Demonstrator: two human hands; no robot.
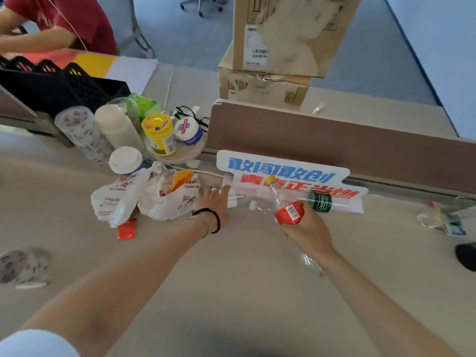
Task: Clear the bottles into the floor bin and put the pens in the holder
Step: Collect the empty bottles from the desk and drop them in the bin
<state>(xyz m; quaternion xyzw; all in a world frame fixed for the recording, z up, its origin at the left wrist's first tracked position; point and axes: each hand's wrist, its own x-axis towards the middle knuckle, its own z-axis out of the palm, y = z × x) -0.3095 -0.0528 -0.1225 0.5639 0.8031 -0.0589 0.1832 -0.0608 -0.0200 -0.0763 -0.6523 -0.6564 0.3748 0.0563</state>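
The right hand has its fingers wrapped around one clear plastic bottle with a red label and yellow cap, the cap end tilted up and away past the fingertips. Just beyond those fingers lies a second bottle, this one with a dark green label, resting on its side on the desk against the foot of a white sign with blue and red lettering. A third crumpled clear bottle lies well off to the right of the right hand, blurred.

The left hand is flat and spread wide, holding nothing, its fingertips touching a small white item that is too blurred to name. One black band circles that wrist. Touching the thumb side of the left hand sit two white plastic bags, bunched together, with one small red packet in front of them.

Further past the left fingers stand one white-lidded cup, one yellow-lidded jar, one white-capped jar, one tall white bottle and one roll of printed tape. Another tape roll lies far left of both hands. Two cardboard boxes are stacked beyond the brown divider. I cannot see any pens or a holder clearly
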